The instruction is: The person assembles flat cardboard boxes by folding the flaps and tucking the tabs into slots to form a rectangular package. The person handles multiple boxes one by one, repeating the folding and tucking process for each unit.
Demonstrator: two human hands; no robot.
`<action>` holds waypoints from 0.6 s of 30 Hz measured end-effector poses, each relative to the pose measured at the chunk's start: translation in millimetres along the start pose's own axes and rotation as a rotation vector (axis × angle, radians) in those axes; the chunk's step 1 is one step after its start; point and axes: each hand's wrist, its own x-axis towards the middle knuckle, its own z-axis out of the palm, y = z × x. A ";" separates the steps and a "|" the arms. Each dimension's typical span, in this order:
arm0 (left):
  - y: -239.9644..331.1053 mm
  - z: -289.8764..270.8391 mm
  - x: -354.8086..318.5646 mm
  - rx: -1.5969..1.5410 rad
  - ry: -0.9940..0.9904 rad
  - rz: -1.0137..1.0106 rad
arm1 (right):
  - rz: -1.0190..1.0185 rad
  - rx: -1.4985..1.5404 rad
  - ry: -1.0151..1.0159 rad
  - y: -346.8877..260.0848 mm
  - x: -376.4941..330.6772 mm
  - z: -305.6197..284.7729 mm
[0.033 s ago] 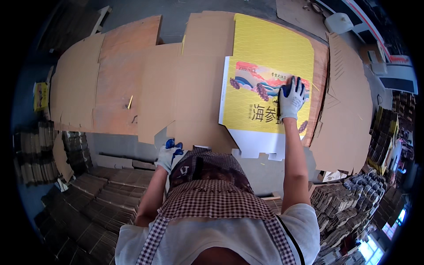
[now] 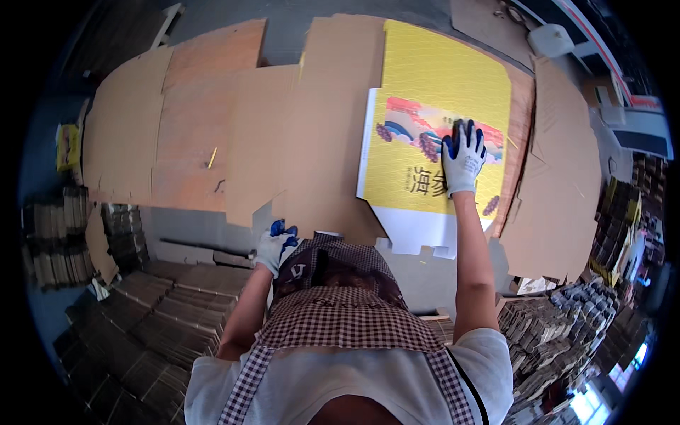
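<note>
My right hand (image 2: 464, 159), in a white glove with blue-coated fingers, lies on a yellow printed cardboard box blank (image 2: 443, 60). Its fingers are spread, over a picture band of waves and dark spiny shapes and part of the large dark lettering. The blank's white flap (image 2: 414, 230) points toward me. My left hand (image 2: 275, 246), gloved alike, hangs beside my apron near the front edge of the plain brown cardboard (image 2: 322, 152). Its fingers are loosely bent with a gap between them, and nothing shows in it. The brown cardboard extends left from the yellow blank.
Orange-brown boards (image 2: 188, 152) lie under the cardboard, with a small yellow strip (image 2: 212, 157) on them. Another brown sheet (image 2: 556, 166) lies to the right. Stacks of flat cardboard (image 2: 170, 301) stand at lower left, more bundles (image 2: 542, 322) at lower right. A white container (image 2: 551, 41) stands far right.
My right hand has slid slightly left across the yellow blank. The surroundings have shifted a little to the right in view. My left hand has hardly moved.
</note>
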 end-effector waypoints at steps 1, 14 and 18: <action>-3.3 -0.1 -6.0 -0.033 0.030 0.043 | -0.117 0.000 -0.040 -19.7 -6.6 4.6; 58.9 -56.9 -13.8 -0.984 -0.012 0.327 | -0.093 -0.021 -0.054 -14.4 -17.6 25.1; 78.7 -52.5 1.8 0.027 -0.039 0.612 | -0.099 -0.030 -0.083 -18.8 -14.7 16.5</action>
